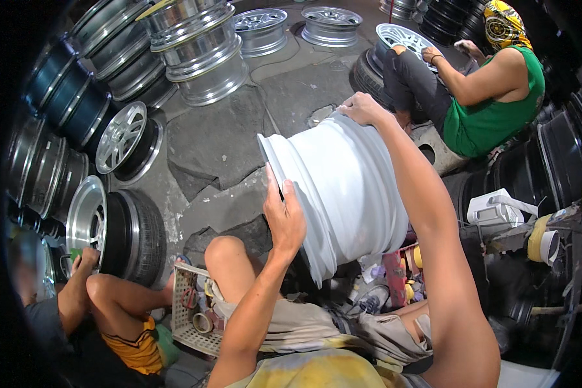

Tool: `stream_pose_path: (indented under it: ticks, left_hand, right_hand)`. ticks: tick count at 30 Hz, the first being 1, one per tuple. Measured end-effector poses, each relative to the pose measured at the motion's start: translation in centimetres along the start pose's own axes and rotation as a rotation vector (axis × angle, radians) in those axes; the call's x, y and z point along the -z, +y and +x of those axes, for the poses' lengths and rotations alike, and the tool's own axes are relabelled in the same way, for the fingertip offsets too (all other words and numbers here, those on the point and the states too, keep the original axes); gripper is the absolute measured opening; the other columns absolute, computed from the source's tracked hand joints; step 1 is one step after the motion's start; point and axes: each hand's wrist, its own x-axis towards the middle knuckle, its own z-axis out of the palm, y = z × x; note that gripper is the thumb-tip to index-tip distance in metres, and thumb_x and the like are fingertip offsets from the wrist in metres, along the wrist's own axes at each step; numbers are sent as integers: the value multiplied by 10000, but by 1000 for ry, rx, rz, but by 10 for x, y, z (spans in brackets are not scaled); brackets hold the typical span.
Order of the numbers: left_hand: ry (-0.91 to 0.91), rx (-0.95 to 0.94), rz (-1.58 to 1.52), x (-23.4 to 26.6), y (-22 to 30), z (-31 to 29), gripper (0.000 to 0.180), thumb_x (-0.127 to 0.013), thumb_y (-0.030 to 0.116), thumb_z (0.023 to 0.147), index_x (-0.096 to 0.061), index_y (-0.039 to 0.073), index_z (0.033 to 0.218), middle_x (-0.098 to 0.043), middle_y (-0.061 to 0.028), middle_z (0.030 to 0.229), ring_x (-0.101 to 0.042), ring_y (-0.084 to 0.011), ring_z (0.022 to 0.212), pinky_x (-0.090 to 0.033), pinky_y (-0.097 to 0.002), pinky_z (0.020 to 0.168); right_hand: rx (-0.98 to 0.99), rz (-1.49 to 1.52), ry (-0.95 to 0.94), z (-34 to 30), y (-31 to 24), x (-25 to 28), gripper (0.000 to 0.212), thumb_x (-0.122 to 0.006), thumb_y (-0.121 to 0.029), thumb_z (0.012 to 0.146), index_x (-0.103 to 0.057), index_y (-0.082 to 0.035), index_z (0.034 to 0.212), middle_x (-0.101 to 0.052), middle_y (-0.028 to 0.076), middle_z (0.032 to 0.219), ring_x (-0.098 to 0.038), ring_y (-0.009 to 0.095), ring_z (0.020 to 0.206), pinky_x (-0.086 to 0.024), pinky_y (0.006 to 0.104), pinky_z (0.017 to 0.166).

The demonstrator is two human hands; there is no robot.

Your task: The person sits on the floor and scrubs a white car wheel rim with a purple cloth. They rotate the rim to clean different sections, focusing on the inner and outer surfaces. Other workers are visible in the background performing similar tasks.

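A pale grey-white wheel rim [346,187] is held up on its side above my lap, its barrel facing me. My left hand [284,213] grips the flange at its left end, thumb on the near side and fingers over the edge. At the far upper right end, my right hand [363,108] is closed over the opposite edge, the arm reaching along the rim's right side. The rim's inside and face are turned away from me and hidden.
Beside my left leg stands a cream plastic basket [191,317] with tape rolls. A co-worker in a green top [498,107] handles a silver rim [404,40]; another at lower left works at a rim [87,216] beside a tyre [142,236]. Stacked rims [204,64] stand behind.
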Motion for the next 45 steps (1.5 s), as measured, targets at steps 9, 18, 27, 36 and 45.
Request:
stream_pose_path:
  ticks: [9,18,27,36,45]
  left_hand:
    - [36,60,76,4,-39,84,604,-433,260,1092,-383,-139,1543,-568,-377,1436,-557,-479,1359,-405,-477,1148]
    - [39,1,24,-9,-25,41,591,-425,262,1097,-409,-136,1533,-566,-355,1459,-541,-451,1394,-390,-452,1173]
    - [50,111,35,1,-28,94,556,-410,251,1098,-462,-120,1508,-618,-326,1408,-598,-418,1330,-428,-445,1131]
    - [20,-41,-14,-4,-10,6,561,-374,229,1128,-368,-130,1559,-548,-320,1502,-544,-369,1405,-388,-419,1167]
    - [75,-54,69,2,-49,80,490,-407,223,1099,-548,-110,1430,-689,-273,1301,-666,-376,1216,-482,-418,1041]
  right_hand:
    - [406,-162,563,-233,-69,-75,205,-672,-133,982,-785,-129,1153,-741,62,1322,-591,244,1387,-382,497,1194]
    - [190,3,82,-41,-87,-44,324,-627,-297,987,-791,-18,1002,-745,191,1105,-669,394,1137,-505,491,1011]
    - [119,373,715,-228,-193,-101,242,-645,-71,998,-756,-2,1201,-744,141,1132,-671,308,1111,-481,439,1054]
    - [-22,179,487,-86,-185,-63,288,-644,-208,938,-731,13,775,-709,249,789,-707,463,773,-555,558,761]
    - [-91,184,105,-39,-159,-58,280,-626,-239,861,-758,-17,752,-697,233,703,-740,386,743,-571,457,755]
